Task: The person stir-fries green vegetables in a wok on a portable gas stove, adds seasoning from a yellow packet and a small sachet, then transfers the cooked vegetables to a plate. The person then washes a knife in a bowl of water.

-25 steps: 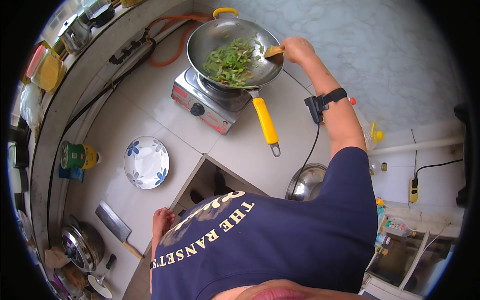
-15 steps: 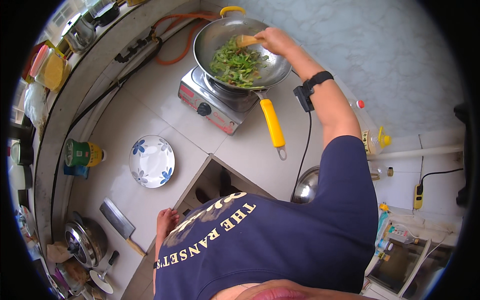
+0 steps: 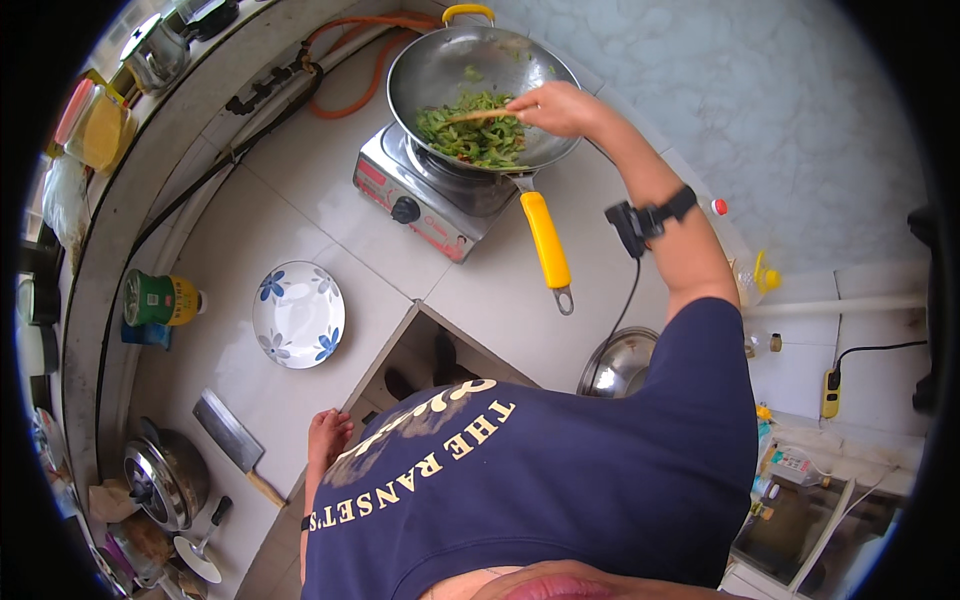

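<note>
My right hand (image 3: pixel 560 108) is closed around the handle of a wooden spatula (image 3: pixel 478 116). Its blade lies among chopped green vegetables (image 3: pixel 470 140) with a few reddish bits, heaped in the near left part of a steel wok (image 3: pixel 545 75). The wok has a yellow long handle (image 3: pixel 546 240) toward me and a yellow loop handle at its far rim. It sits on a silver single-burner stove (image 3: pixel 415 200) with a black knob. My left hand (image 3: pixel 330 435) hangs by the counter edge, fingers curled in with nothing visible in them.
A white plate with blue flowers (image 3: pixel 298 315) lies left of the stove. Farther left are a cleaver (image 3: pixel 230 432), a lidded pot (image 3: pixel 168 478), a metal turner (image 3: pixel 202 545) and a green-yellow container (image 3: pixel 165 300). A steel bowl (image 3: pixel 622 362) sits below my right arm; an orange hose (image 3: pixel 375 75) runs behind.
My right hand has come nearer and the spatula has moved from the far side of the greens down into their middle. The greens are bunched closer together. My left hand stays by the edge.
</note>
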Available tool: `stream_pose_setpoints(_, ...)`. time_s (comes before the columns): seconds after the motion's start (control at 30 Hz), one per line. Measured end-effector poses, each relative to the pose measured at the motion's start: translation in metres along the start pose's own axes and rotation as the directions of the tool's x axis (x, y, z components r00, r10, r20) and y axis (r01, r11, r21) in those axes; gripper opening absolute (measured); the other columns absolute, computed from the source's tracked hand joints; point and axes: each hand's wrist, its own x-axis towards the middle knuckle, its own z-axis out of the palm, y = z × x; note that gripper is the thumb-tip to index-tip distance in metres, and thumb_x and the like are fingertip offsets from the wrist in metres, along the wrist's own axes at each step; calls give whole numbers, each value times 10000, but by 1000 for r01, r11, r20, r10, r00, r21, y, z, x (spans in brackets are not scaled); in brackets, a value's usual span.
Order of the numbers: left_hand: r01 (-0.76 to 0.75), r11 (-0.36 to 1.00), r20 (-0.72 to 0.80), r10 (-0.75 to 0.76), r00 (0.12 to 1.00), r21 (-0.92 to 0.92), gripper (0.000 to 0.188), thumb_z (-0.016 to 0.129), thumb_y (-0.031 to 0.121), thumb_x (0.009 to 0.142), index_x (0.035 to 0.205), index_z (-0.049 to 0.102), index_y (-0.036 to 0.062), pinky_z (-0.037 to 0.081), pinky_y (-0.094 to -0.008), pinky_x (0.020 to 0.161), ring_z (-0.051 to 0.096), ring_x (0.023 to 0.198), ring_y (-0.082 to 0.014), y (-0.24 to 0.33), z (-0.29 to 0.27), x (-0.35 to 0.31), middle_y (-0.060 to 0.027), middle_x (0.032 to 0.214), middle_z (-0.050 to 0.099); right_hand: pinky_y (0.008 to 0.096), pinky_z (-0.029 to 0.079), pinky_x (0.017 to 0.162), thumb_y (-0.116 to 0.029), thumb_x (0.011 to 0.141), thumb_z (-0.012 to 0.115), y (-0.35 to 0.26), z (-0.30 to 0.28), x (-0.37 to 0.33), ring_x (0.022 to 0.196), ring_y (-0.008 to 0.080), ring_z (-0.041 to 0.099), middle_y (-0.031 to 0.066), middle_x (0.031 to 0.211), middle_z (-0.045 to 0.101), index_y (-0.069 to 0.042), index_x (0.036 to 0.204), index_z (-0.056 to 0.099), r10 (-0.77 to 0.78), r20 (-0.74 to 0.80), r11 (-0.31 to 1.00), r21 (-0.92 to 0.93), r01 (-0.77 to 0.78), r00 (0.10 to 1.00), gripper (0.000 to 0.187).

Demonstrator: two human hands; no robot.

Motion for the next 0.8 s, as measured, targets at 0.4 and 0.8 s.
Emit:
stream_pose_setpoints(0.4,-19,999,21,19,1000,29,225,518,217,979,1101,452,40,520,-304,620,602,710,-187,6,6,1,-117,971,618,414,518,833,-244,892,466,62,23,6,954,350,634,163,1008,679,-189,1127,685,202,-304,974,-33,-222,931,327)
stream_pose_setpoints(0.8,-5,1000,17,5,1000,13,225,520,222,981,1097,451,42,519,-301,609,600,692,-187,-3,2,7,-111,943,619,352,511,819,-299,930,496,1,48,12,873,246,659,157,955,695,-142,1196,654,27,-160,965,262,16,987,347)
